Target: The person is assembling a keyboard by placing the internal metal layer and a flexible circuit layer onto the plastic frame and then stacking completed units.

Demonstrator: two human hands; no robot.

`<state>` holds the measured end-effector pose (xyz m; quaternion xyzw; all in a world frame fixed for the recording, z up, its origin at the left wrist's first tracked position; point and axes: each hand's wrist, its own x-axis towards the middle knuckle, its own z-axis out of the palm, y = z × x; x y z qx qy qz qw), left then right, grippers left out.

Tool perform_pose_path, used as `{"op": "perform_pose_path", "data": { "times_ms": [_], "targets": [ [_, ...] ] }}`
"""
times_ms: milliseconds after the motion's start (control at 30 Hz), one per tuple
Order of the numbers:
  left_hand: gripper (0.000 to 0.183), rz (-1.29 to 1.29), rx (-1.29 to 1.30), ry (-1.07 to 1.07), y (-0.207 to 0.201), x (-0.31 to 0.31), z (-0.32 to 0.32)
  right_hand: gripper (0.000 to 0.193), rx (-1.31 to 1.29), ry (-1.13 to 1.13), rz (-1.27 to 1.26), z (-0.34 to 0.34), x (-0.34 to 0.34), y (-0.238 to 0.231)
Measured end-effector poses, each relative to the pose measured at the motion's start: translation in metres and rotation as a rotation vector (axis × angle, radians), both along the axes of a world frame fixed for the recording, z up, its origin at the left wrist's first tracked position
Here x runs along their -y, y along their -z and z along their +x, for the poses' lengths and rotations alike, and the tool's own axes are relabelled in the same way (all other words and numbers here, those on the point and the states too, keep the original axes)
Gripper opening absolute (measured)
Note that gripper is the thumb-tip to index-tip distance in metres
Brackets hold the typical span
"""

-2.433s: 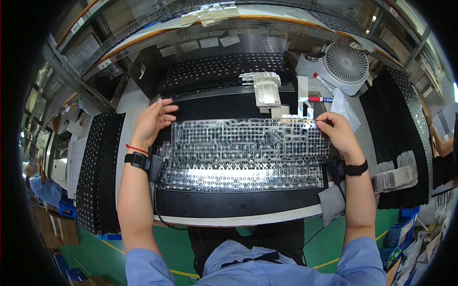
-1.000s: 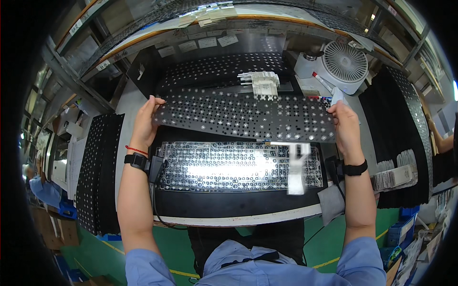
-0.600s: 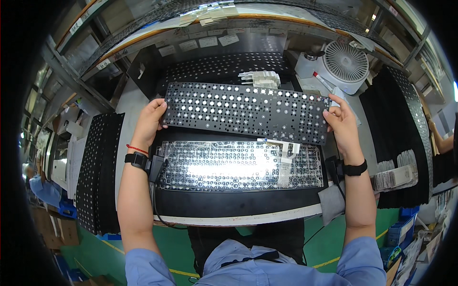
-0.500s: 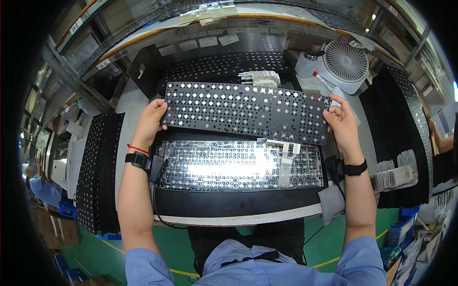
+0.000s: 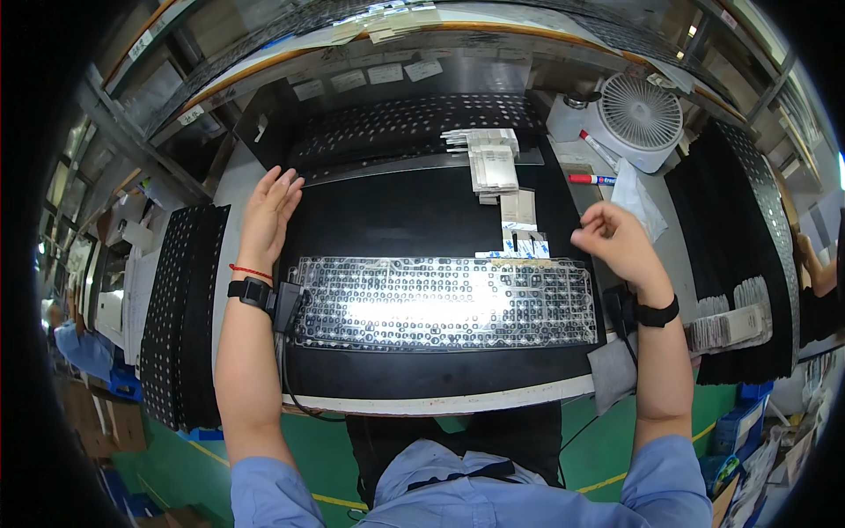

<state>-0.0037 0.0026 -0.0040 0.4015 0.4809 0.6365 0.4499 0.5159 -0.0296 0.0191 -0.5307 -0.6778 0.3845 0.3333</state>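
Observation:
A clear panel with a grid of small ring marks [image 5: 440,304] lies on the black work mat [image 5: 387,211], bright with glare. Beyond its far left corner, my left hand [image 5: 273,216] is raised, fingers stretched out, holding nothing. My right hand [image 5: 616,238] hovers past the panel's far right corner, fingers loosely bent and apart, with nothing visible in them. Between the hands, a tan card strip [image 5: 518,209] with white and blue tabs [image 5: 525,245] reaches the panel's far edge. A pile of white labels [image 5: 493,163] sits just behind it.
Black perforated sheets [image 5: 414,123] lie at the back. More black sheets are stacked at left [image 5: 180,317] and right [image 5: 731,202]. A white fan [image 5: 640,119], a red marker [image 5: 591,179] and a white plastic bag [image 5: 638,202] are at the back right. Another person's arm [image 5: 820,264] shows far right.
Both hands have let go of the black perforated sheet they held over the mat; it has moved away toward the back. The labels, card strip and whole clear panel now show.

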Motion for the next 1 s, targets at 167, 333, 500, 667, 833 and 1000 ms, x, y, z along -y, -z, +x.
{"op": "perform_pose_path", "data": {
  "times_ms": [167,333,500,667,833,1000],
  "targets": [
    [0.044,-0.054,-0.022,0.039,-0.005,0.006,0.001,0.054,0.388,-0.253,0.036,-0.010,0.012,-0.011],
    [0.037,-0.096,-0.072,0.043,-0.005,0.005,0.000,0.049,0.466,-0.257,-0.032,-0.018,0.015,-0.018],
    [0.032,-0.109,-0.077,0.060,-0.003,0.004,-0.001,0.034,0.393,-0.253,-0.061,-0.018,0.015,-0.016],
    [0.029,-0.121,-0.079,0.069,-0.004,0.004,-0.001,0.021,0.218,-0.217,-0.101,-0.016,0.012,-0.013],
    [0.030,-0.147,-0.087,0.126,-0.008,0.007,0.002,0.010,0.038,-0.086,0.024,-0.008,0.004,-0.001],
    [0.033,-0.239,-0.108,0.336,-0.015,0.013,0.014,0.005,-0.110,0.097,0.099,0.000,-0.004,0.003]
  ]
}}
